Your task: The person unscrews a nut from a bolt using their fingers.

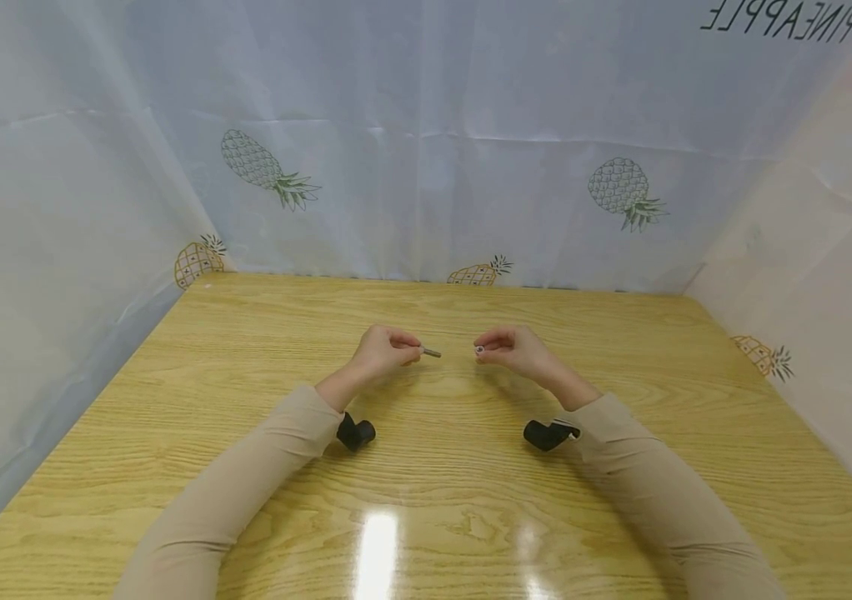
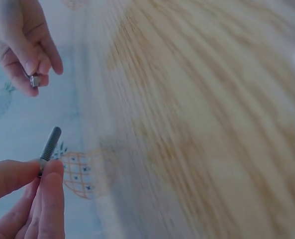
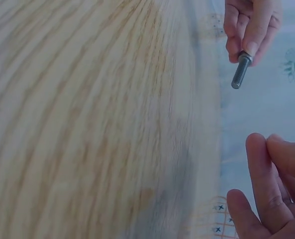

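Note:
A grey threaded bolt (image 1: 432, 352) is pinched at one end by the left hand (image 1: 387, 350), its shank pointing toward the other hand. In the left wrist view the bolt (image 2: 50, 143) sticks up past the thumb and fingertip, threads showing. Across a short gap, the right hand (image 1: 513, 350) pinches a small silver nut (image 1: 479, 350) with its hole toward the bolt. The nut (image 2: 35, 80) also shows between those fingers in the left wrist view; the right wrist view hides it behind the fingers. Bolt and nut are apart, both held above the table.
A wood-grain table (image 1: 441, 483) spreads beneath both arms, with bright reflections near its front. Pineapple-print curtains (image 1: 426, 167) hang behind it and along both sides. Black wrist cameras, one at the left sleeve (image 1: 356, 432) and one at the right (image 1: 546, 434), sit close over the tabletop.

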The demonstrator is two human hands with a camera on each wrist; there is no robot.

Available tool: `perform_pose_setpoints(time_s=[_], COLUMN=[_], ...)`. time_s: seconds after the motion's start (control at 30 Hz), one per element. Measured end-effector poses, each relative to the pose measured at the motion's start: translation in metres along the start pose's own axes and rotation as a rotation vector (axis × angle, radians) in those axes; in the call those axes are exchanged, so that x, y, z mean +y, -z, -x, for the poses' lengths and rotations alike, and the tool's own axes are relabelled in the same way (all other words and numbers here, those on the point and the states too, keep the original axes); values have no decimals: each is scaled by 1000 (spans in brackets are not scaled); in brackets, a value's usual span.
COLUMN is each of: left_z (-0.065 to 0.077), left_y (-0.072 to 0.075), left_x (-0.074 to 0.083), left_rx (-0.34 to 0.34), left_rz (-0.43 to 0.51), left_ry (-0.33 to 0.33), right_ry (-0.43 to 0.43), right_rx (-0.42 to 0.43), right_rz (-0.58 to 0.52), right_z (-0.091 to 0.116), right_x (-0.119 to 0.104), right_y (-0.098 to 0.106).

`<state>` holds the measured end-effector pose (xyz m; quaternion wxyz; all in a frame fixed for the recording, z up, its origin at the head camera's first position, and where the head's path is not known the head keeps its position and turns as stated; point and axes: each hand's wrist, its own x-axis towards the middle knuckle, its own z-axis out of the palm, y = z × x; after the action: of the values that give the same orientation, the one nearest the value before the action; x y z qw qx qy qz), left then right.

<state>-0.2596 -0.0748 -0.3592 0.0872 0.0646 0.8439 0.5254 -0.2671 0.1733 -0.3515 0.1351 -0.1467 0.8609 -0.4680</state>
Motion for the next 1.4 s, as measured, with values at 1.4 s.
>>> perform_pose_setpoints(time_s=[1.4], left_z=[-5], left_y=[4], left_x=[-10], left_rx=[-135], left_rz=[-206], left_ry=[35], right_ry=[-14], right_rx=[-65], right_rz=[89], right_z=[0], right_x=[7], right_y=[5])
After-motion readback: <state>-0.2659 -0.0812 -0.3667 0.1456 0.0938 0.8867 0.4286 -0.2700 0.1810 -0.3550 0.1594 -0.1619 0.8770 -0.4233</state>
